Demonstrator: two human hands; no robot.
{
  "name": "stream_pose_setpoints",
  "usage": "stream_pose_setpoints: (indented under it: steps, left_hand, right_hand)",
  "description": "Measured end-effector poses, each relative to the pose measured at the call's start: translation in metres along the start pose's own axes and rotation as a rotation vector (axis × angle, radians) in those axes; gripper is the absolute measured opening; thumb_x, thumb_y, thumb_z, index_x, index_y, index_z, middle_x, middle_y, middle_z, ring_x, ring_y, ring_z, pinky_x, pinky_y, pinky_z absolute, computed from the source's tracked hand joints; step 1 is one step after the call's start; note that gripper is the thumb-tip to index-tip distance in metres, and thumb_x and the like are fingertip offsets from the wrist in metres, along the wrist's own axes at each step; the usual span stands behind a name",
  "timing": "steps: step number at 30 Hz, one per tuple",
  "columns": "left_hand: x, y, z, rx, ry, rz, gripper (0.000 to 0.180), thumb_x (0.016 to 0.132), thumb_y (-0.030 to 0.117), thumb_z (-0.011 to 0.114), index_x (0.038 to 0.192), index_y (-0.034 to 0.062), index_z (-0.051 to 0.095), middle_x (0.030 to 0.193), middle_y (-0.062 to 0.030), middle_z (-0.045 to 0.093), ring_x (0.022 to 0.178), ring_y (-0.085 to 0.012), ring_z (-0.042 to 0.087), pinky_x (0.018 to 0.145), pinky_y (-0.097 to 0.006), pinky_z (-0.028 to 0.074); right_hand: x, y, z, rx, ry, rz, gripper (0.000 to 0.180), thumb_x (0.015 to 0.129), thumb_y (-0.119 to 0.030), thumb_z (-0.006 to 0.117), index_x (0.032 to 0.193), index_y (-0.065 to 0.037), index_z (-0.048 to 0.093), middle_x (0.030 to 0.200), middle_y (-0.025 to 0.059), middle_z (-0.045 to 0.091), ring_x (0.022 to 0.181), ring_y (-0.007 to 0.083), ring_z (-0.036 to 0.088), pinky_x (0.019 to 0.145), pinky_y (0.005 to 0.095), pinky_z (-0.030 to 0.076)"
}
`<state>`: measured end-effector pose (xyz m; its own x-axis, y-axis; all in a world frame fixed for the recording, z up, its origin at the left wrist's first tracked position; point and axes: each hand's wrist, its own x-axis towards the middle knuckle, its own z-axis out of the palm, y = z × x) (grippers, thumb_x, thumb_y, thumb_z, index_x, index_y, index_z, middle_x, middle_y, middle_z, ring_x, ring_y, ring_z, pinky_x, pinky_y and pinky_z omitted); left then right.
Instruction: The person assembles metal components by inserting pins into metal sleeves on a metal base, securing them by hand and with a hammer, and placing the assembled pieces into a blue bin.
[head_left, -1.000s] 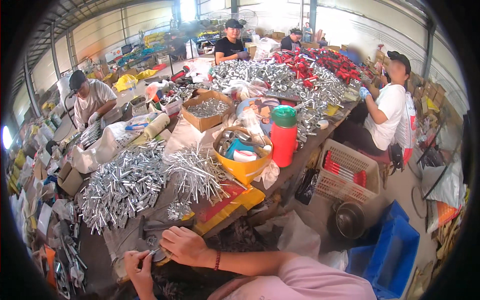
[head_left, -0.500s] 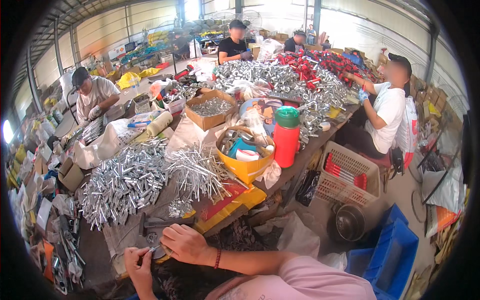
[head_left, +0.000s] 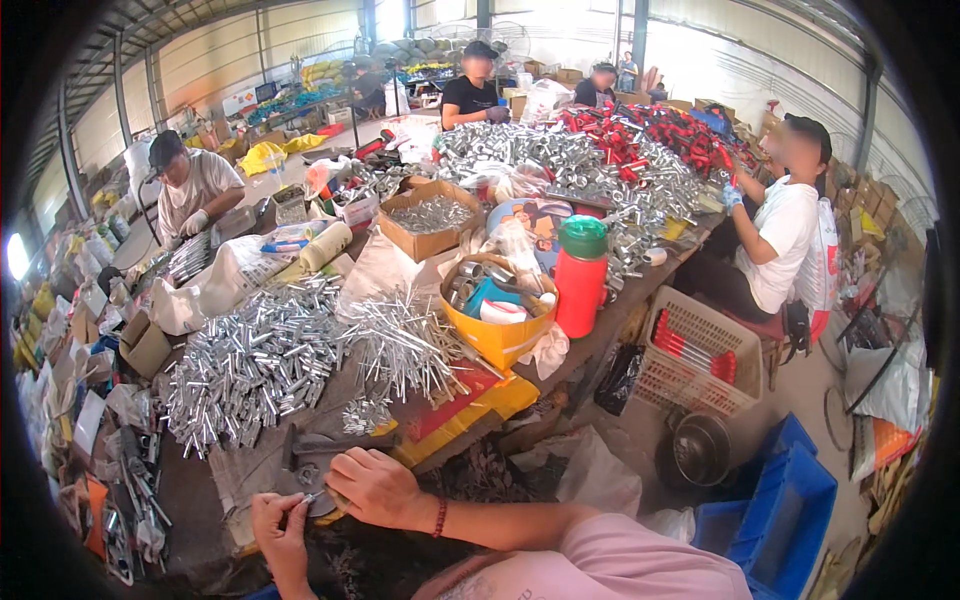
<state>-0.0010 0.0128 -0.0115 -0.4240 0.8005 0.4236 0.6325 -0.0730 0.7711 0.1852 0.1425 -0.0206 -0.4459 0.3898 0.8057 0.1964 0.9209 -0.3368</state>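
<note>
My left hand [head_left: 281,530] comes up from the lower edge, thumb and forefinger pinched on a small shiny metal piece [head_left: 312,497] whose exact kind is too small to tell. Just to its right, my right hand [head_left: 376,487] is closed with fingers curled down beside that piece; whatever it grips is hidden beneath the fingers. Directly beyond the hands sits a dark metal block fixture [head_left: 312,446] on the table. Behind it lie a small heap of short metal parts [head_left: 367,415], a large heap of silvery tubes [head_left: 250,370] and a heap of thin metal rods [head_left: 405,345].
Past the heaps stand a yellow box [head_left: 508,345], a red bottle [head_left: 580,295] with a green lid and a cardboard box [head_left: 385,232] of small parts. Right of the table are a beige crate [head_left: 690,383], a metal pot [head_left: 700,450] and blue bins [head_left: 775,520]. Several co-workers sit around.
The whole view has shifted slightly. My hands keep nearly the same pose around the small metal piece. At the right, a co-worker's raised arm has drawn back from the red-handled parts.
</note>
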Motion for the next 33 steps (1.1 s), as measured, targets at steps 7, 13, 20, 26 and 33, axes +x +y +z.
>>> stream_pose_setpoints:
  steps: [7,13,20,26,33]
  left_hand:
    - [-0.011,0.003,-0.018,0.129,0.071,0.045,0.013,0.086,-0.001,0.082,0.098,0.0021,0.077,0.095,-0.0102,0.060,0.092,-0.0276,0.062,0.083,-0.037,0.050]
    - [0.000,0.016,-0.005,0.084,0.044,0.050,0.015,0.087,0.008,0.088,0.101,0.0052,0.083,0.094,-0.0076,0.066,0.084,-0.0237,0.065,0.074,-0.035,0.052]
    - [-0.002,0.018,-0.007,0.119,0.056,0.026,0.018,0.086,0.003,0.088,0.103,0.0041,0.083,0.093,-0.0075,0.065,0.084,-0.0221,0.067,0.073,-0.034,0.053]
    - [0.001,0.018,-0.010,0.016,0.014,-0.026,0.018,0.085,-0.005,0.086,0.102,0.0010,0.082,0.096,-0.0082,0.062,0.086,-0.0211,0.065,0.074,-0.032,0.051]
    - [-0.001,0.011,-0.024,0.008,-0.107,-0.065,0.018,0.086,-0.005,0.082,0.103,0.0015,0.081,0.102,-0.0047,0.057,0.091,-0.0188,0.059,0.079,-0.032,0.049]
  right_hand:
    - [0.005,-0.011,0.012,0.002,-0.028,-0.037,0.011,0.087,-0.019,0.075,0.089,-0.013,0.066,0.092,0.0051,0.058,0.092,0.0264,0.064,0.080,0.0399,0.054]
    - [0.006,-0.006,-0.007,-0.076,-0.082,-0.010,0.015,0.087,-0.019,0.079,0.099,-0.013,0.075,0.104,0.0023,0.067,0.099,0.0244,0.068,0.083,0.0397,0.055]
    - [0.001,-0.007,-0.022,0.040,-0.112,0.015,0.022,0.083,-0.013,0.084,0.103,-0.010,0.077,0.111,0.0049,0.072,0.102,0.0276,0.070,0.087,0.0414,0.057]
    - [0.001,-0.016,-0.034,0.004,-0.229,0.072,0.025,0.083,-0.011,0.081,0.107,-0.010,0.075,0.107,0.0053,0.068,0.101,0.0270,0.069,0.089,0.0404,0.056]
    - [0.006,-0.034,-0.042,0.086,-0.496,0.297,0.019,0.092,-0.017,0.076,0.108,-0.008,0.069,0.099,0.0124,0.071,0.094,0.0373,0.073,0.080,0.0505,0.058]
